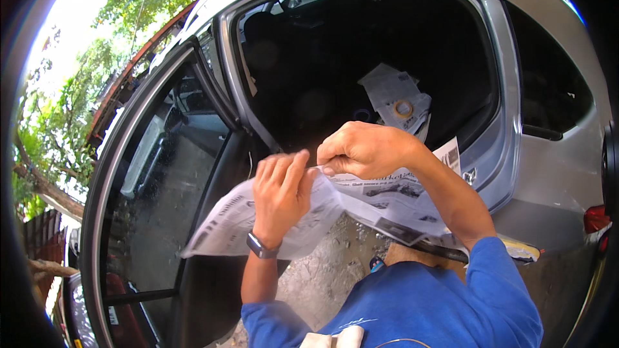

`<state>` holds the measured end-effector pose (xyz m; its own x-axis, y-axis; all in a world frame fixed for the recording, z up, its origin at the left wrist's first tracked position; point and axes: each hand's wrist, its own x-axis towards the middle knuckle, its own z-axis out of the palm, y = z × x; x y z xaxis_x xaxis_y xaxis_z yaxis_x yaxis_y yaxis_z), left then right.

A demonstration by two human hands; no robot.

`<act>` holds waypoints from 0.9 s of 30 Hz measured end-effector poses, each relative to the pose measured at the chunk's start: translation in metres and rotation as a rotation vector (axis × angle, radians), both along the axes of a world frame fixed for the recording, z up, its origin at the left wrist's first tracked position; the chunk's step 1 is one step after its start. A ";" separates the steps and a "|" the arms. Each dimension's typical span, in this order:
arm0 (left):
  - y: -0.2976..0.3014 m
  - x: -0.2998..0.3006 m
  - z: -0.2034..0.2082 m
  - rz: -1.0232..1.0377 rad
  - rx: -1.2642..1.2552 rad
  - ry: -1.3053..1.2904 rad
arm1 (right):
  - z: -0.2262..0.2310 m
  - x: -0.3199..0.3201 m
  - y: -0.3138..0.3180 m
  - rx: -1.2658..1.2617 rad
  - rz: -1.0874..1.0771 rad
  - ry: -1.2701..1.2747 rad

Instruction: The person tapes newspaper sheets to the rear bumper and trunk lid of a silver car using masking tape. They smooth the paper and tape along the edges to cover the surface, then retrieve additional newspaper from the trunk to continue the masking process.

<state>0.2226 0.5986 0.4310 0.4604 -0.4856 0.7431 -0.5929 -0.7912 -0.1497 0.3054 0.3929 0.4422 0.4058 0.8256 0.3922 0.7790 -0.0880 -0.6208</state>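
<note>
A printed newspaper sheet (209, 229) hangs in front of me, bent in the middle, its two sides spreading left and right. My right hand (371, 149) is closed in a pinch at its upper middle edge. Close beside it, my left hand (280, 187), with a dark smartwatch (262, 245) on the wrist, is closed on the left side of the sheet. Its fingers are slightly blurred and the thumb is hidden. Beyond my hands, a tan roll of tape (403, 102) lies on more folded newspaper (385, 87) inside the car.
A silver car (554, 167) stands before me, its dark-windowed door (174, 187) swung wide on my left. The cabin behind the opening is very dark. Rough concrete ground (322, 251) shows below the paper. Trees (71, 116) stand at the far left.
</note>
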 end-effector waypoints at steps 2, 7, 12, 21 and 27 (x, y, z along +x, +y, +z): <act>0.002 0.007 -0.001 -0.137 -0.086 0.056 | 0.011 -0.002 -0.005 -0.035 -0.022 -0.058; -0.008 0.013 -0.001 -0.132 -0.064 0.128 | 0.018 -0.017 -0.019 -0.121 -0.233 -0.248; -0.024 0.019 0.000 -0.160 -0.103 0.193 | 0.010 -0.027 -0.023 -0.133 -0.322 -0.508; -0.028 0.004 0.016 -0.150 -0.097 0.419 | 0.004 -0.024 -0.041 -0.086 -0.252 -0.477; -0.011 0.001 0.035 -0.152 -0.114 0.372 | 0.004 -0.023 -0.062 0.036 -0.185 -0.293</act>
<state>0.2234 0.5878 0.4660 0.6370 -0.4932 0.5924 -0.7016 -0.6893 0.1805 0.2822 0.3310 0.4457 0.4125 0.7325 0.5416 0.8978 -0.2263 -0.3779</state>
